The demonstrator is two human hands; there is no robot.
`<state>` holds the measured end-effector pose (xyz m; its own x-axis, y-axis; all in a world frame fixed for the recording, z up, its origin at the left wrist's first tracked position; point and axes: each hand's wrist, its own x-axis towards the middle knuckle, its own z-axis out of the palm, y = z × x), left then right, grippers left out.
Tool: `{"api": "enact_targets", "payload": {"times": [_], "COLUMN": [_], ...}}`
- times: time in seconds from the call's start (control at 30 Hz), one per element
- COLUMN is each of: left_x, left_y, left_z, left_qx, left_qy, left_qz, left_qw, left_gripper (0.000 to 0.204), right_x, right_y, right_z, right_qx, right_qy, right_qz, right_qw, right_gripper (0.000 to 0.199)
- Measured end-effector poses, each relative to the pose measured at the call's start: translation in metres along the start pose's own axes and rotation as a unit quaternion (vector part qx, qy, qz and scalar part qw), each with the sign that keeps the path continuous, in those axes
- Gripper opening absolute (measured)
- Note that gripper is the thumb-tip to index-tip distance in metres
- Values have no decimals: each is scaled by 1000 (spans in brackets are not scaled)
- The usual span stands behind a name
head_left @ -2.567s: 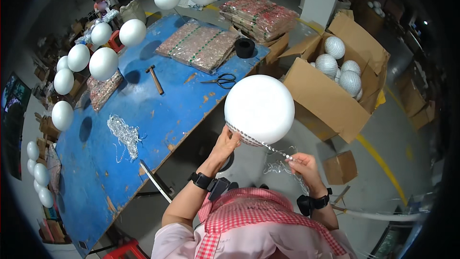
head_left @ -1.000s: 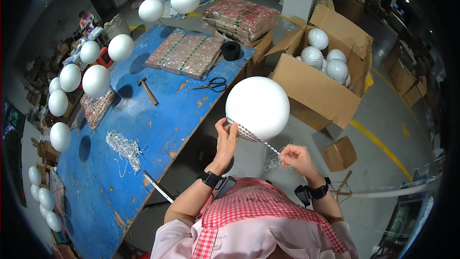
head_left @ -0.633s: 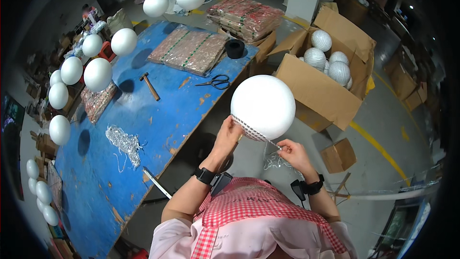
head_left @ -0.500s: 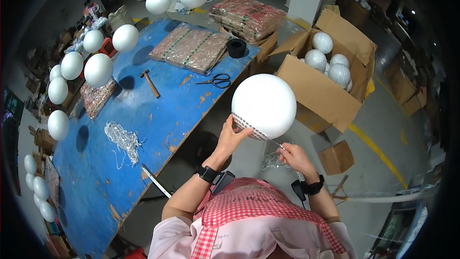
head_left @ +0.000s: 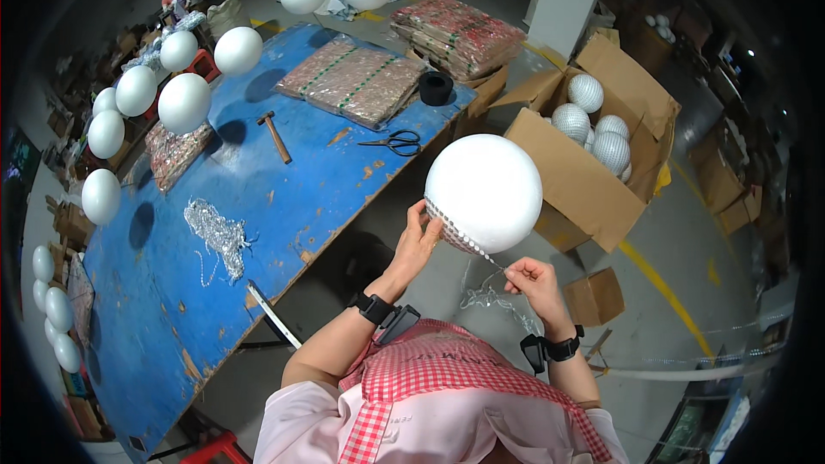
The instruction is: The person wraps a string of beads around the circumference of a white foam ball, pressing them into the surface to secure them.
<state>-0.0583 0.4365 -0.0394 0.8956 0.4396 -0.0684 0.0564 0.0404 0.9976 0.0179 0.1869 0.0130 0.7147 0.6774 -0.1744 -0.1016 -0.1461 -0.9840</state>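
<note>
So the big white ball (head_left: 484, 193) is out past the near long edge of the blue table (head_left: 284, 198), sitting between that edge and the open carton (head_left: 574, 176). Can't see what's under it. A few rows of silvery beaded strand (head_left: 488, 259) go around its lower-left side, and the rest of the ball is bare white.

Left hand (head_left: 414, 247) is up against that lower-left side, thumb and index finger apart and resting by the beaded rows, not closed around anything; the other fingers are partly hidden. Right hand (head_left: 534, 285) has the strand pinched between thumb and fingertips, just off the ball's underside, with loose loops hanging below.

On the surface, black scissors (head_left: 391, 143) lie by the near long edge, and a black tape roll (head_left: 436, 88) is close to the far right corner, right beside a flat clear-wrapped pack (head_left: 351, 79). The hammer (head_left: 275, 137) lies farther in, and a silver tangle (head_left: 216, 236) sits nearer the lower end. More white balls (head_left: 184, 103) line the left edge. The carton's got silvery-gridded balls (head_left: 571, 122) in it.
</note>
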Motion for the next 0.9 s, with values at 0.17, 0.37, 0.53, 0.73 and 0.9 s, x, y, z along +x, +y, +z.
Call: {"api": "enact_targets", "payload": {"times": [0.17, 0.37, 0.53, 0.73, 0.9], "left_x": [-4, -6, 2, 6, -5], "left_y": [12, 11, -5, -12, 16], "left_z": [5, 9, 3, 1, 4], "left_qx": [31, 28, -43, -69, -93], "left_qy": [18, 56, 37, -2, 29], "left_qz": [18, 12, -19, -17, -66], "left_qw": [999, 998, 998, 997, 993], "left_gripper": [70, 75, 74, 77, 67], "right_x": [-10, -20, -7, 4, 11], "right_y": [-14, -33, -7, 7, 17], "right_z": [2, 13, 2, 3, 4], "right_qx": [11, 15, 66, 16, -90], "right_qy": [-62, -130, -65, -6, 39], "right_qz": [11, 15, 6, -6, -40], "right_qw": [998, 991, 996, 1000, 994], "right_gripper": [10, 9, 9, 9, 9]}}
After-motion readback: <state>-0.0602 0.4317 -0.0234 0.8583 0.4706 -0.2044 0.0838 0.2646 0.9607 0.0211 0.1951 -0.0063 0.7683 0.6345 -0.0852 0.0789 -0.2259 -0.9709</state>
